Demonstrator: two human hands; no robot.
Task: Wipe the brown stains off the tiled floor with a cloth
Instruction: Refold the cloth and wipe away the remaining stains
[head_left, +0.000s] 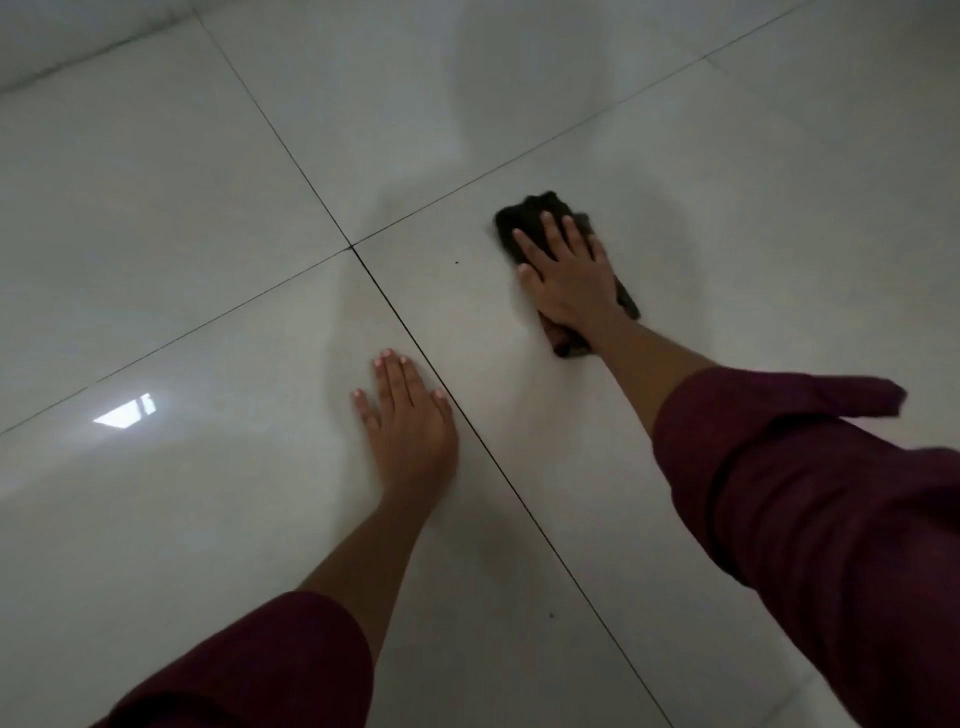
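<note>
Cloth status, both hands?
Right hand flat, pressing dark cloth on tile. Left hand flat, bracing on floor. No brown stains visible; path clear.

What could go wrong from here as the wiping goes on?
The right hand presses flat on the dark cloth, so the cloth may slip out or bunch. The left hand braces on glossy floor and could slide. The small dark speck beside the cloth might be missed.

My cloth (524, 223) is dark brown-black, my sleeves (810, 493) maroon, the floor tiles (156, 208) glossy pale grey with dark grout lines (291, 150).
</note>
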